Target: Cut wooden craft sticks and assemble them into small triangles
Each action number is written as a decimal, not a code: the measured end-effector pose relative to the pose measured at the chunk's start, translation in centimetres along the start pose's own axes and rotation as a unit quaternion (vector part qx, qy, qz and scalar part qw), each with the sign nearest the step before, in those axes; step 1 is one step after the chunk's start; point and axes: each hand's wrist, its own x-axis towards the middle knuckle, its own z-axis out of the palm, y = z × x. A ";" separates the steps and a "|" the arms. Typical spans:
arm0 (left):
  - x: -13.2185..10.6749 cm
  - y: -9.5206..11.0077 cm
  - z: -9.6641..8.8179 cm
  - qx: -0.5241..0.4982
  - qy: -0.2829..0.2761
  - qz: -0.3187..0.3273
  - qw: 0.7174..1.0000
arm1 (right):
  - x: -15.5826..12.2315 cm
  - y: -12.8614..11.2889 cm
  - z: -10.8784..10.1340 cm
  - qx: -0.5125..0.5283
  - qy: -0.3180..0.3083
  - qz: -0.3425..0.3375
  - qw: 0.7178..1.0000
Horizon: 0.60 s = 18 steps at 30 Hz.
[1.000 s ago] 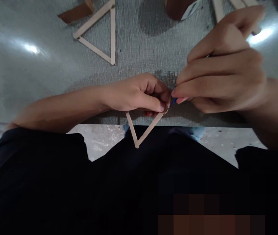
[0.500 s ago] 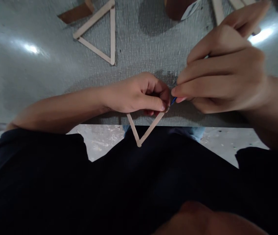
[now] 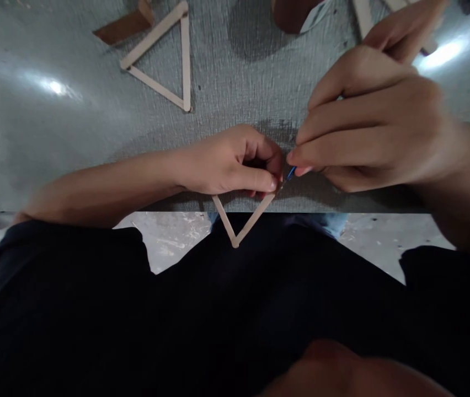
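Note:
My left hand (image 3: 239,162) is closed, its thumb and fingers pinching the upper right corner of a small frame of wooden craft sticks (image 3: 255,219). The frame's V-shaped point hangs past the table edge, over my lap; its top side is hidden by the hand. Close by on the right, my right hand (image 3: 375,124) is closed around a slim blue tool (image 3: 292,172) with a thin tip. That tip meets the pinched corner; most of the tool is covered by my fingers, so its kind is unclear.
A finished-looking triangle of craft sticks (image 3: 186,60) lies on the grey table (image 3: 94,121), near a folded brown strip (image 3: 125,26). Farther back stands a brown round object (image 3: 293,15). Loose craft sticks (image 3: 362,19) lie behind my right hand.
The blue tool and my right hand have shifted slightly left, and a bit more of the tool's thin tip shows. My left hand keeps its pinch on the stick frame.

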 end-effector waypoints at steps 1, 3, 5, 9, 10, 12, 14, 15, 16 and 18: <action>0.0 0.0 0.0 0.002 0.001 -0.001 1.000 | 0.0 0.0 -0.1 0.000 -0.009 0.007 1.000; 0.0 0.1 0.1 0.005 0.005 -0.005 1.000 | 0.1 0.0 -0.3 0.001 -0.036 0.036 0.999; 0.0 0.2 0.1 0.009 0.010 -0.009 1.000 | 0.4 -0.2 -0.6 -0.003 -0.062 0.060 0.996; 0.0 0.5 0.3 0.023 0.019 -0.019 0.999 | 0.8 -0.8 -1.4 -0.033 -0.083 0.035 0.995; 0.0 0.5 0.4 0.027 0.022 -0.021 0.999 | 0.9 -0.9 -1.6 -0.043 -0.084 0.022 0.995; -0.1 0.6 0.4 0.029 0.029 -0.026 0.999 | 0.7 -1.0 -2.0 -0.065 -0.096 0.011 0.993; -0.2 0.7 0.5 0.022 0.037 -0.030 0.999 | 0.2 -0.8 -2.3 -0.067 -0.116 0.029 0.991; -0.3 0.7 0.5 0.015 0.042 -0.031 0.999 | 0.0 -0.7 -2.5 -0.059 -0.118 0.046 0.990; -0.3 0.6 0.6 0.007 0.046 -0.034 0.998 | -0.3 -0.5 -2.5 -0.046 -0.114 0.067 0.990; -0.4 0.5 0.6 -0.008 0.057 -0.036 0.998 | -0.7 0.0 -2.5 -0.011 -0.087 0.101 0.991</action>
